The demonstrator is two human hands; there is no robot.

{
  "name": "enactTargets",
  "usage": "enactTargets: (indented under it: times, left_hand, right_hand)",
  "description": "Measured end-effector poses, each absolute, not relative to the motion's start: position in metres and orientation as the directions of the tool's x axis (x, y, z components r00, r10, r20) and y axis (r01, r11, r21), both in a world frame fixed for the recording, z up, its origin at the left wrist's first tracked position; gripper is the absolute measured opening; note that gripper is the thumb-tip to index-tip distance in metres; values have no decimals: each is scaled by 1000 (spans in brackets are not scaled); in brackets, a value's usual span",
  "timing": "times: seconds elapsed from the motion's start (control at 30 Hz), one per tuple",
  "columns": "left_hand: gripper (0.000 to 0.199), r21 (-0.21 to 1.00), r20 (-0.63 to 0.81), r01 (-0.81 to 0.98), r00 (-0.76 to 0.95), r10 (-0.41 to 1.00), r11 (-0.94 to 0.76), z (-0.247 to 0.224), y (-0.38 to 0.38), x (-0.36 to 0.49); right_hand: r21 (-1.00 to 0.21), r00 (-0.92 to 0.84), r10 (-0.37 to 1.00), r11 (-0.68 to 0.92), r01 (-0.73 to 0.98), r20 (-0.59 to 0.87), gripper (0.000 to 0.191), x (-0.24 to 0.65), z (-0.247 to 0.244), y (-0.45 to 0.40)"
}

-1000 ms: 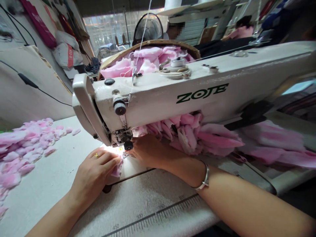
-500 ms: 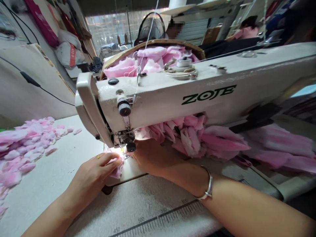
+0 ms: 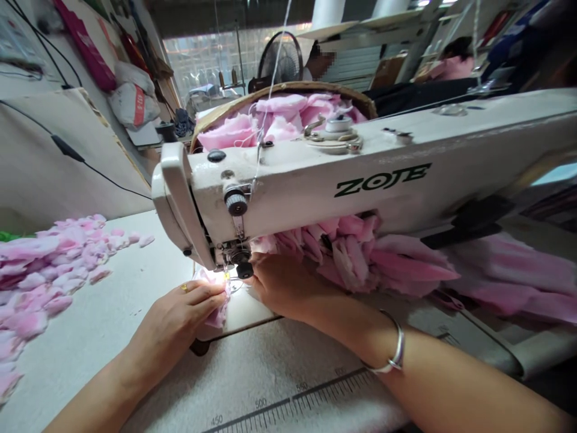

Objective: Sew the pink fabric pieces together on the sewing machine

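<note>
A white sewing machine (image 3: 288,180) marked ZOJE spans the view, its lamp lighting the needle area. Just left of the needle, my left hand (image 3: 184,313) presses its closed fingers on a small piece of pink fabric (image 3: 217,316). My right hand (image 3: 282,285) reaches behind the needle, right of the presser foot; its fingertips are partly hidden by the machine head, and what they hold cannot be made out. Beneath the machine arm, gathered pink fabric (image 3: 351,252) runs off to the right.
Many loose pink petals (image 3: 58,264) lie on the table at the left. Behind the machine stands a container of pink fabric (image 3: 282,111). A printed ruler (image 3: 293,400) runs along the front. A fan (image 3: 282,57) and two people are in the background.
The whole view has shifted slightly, so the machine sits further right and lower. My right fingers have drawn slightly away from the needle, while my left hand stays on the pink piece.
</note>
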State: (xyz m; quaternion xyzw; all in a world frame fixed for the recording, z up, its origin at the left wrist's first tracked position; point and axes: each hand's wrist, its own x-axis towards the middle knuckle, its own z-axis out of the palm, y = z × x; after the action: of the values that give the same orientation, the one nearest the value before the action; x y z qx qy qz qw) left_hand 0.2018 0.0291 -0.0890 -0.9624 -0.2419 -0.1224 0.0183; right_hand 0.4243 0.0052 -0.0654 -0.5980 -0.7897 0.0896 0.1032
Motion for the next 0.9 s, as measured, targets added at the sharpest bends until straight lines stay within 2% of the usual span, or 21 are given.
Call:
enactTargets:
  times: [0.1, 0.27, 0.47, 0.67, 0.9]
  left_hand:
    - [34, 50, 233, 471, 852, 469, -881, -89, 28, 202]
    - [41, 84, 222, 507, 830, 512, -858, -90, 26, 202]
    - [34, 112, 186, 585, 781, 596, -803, -91, 17, 212]
    - [33, 87, 188, 622, 757, 626, -778, -90, 9, 221]
    - [29, 100, 173, 619, 760, 626, -779, -88, 9, 221]
  right_hand:
    - [-290, -235, 971, 239, 927, 49, 23, 425, -65, 4]
    - [-273, -255, 958, 281, 920, 128, 18, 421, -70, 3]
    - [-204, -231, 972, 234, 951, 37, 23, 424, -79, 6]
    - [-142, -274, 958, 284, 948, 84, 25, 424, -80, 6]
    - [2, -338, 932, 340, 940, 128, 23, 422, -79, 5]
